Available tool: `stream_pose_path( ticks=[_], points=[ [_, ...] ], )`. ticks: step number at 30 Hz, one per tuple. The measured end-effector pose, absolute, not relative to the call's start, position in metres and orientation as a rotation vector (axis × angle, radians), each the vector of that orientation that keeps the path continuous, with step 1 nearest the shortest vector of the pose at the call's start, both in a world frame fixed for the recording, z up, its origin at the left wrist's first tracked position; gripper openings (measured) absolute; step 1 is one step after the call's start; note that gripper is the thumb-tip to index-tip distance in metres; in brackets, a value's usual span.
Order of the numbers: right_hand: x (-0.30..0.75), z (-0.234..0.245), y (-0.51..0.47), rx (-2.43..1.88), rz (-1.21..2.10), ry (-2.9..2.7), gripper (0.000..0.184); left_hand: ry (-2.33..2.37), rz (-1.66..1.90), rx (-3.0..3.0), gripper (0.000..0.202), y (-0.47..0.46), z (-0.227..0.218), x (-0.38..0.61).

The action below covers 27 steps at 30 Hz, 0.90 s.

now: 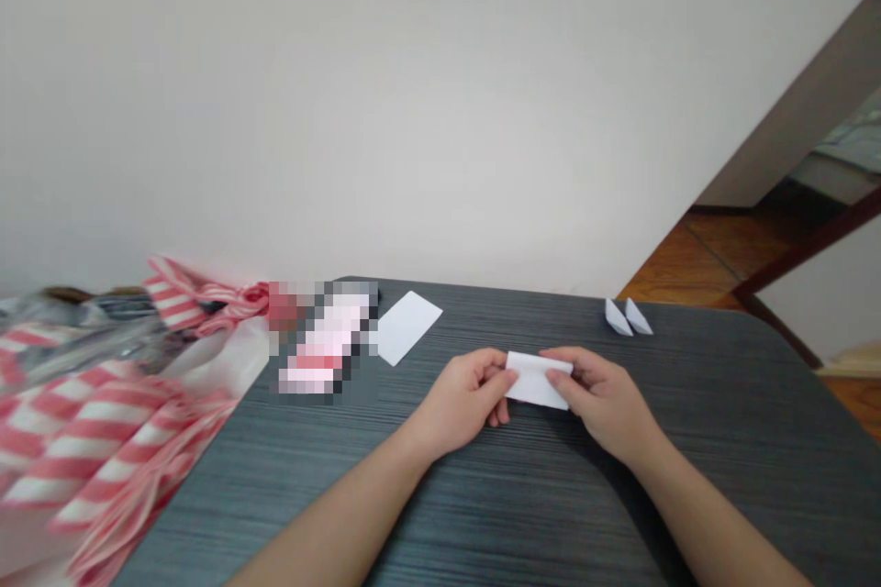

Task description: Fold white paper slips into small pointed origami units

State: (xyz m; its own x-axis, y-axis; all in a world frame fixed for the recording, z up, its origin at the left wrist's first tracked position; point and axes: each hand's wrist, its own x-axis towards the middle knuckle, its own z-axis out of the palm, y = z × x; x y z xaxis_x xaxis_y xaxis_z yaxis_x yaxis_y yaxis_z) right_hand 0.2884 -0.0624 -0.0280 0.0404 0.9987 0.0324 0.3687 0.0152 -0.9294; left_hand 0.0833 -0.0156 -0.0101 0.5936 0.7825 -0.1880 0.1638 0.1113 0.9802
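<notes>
A small white piece of folded paper [535, 385] is held up between my two hands, above the dark table. My left hand [474, 394] pinches its left end, thumb on the near face and fingers behind. At the right end, my right hand [597, 390] grips it the same way, with the thumb pressed near the upper edge. Beyond my left hand lies a flat white sheet of paper [407, 328]. Two small folded paper shapes with pointed ends [628, 317] stand side by side at the far right of the table.
The dark wood-grain table [330, 486] meets a pale wall [440, 110] at the back. A blurred-out, phone-like rectangle [327, 339] lies left of the sheet. Red-and-white striped cloth [103, 431] and plastic bags are heaped along the left side. Wooden floor [695, 261] shows at right.
</notes>
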Motion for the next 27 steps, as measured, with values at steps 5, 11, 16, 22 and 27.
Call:
stream_pose_path(
  ticks=[5, 11, 16, 22, 27],
  points=[
    [0.29, -0.03, -0.062, -1.46, 0.961, -1.468, 0.027, 0.885, 0.521, 1.471, 0.031, -0.016, -0.008, 0.082],
    [0.285, -0.019, -0.063, -1.437, 0.931, -1.524, 0.025, 0.909, 0.447, 1.633, 0.035, -0.017, -0.005, 0.079],
    [0.279, -0.009, -0.061, -1.39, 0.917, -1.651, 0.019, 0.904, 0.423, 1.788, 0.035, -0.019, -0.002, 0.078],
    [0.276, -0.004, -0.059, -1.36, 0.874, -1.764, 0.016, 0.882, 0.417, 1.893, 0.033, -0.018, -0.001, 0.079],
    [0.273, -0.004, -0.059, -1.368, 0.874, -1.754, 0.016, 0.883, 0.414, 1.974, 0.034, -0.018, 0.0, 0.08]
  ],
)
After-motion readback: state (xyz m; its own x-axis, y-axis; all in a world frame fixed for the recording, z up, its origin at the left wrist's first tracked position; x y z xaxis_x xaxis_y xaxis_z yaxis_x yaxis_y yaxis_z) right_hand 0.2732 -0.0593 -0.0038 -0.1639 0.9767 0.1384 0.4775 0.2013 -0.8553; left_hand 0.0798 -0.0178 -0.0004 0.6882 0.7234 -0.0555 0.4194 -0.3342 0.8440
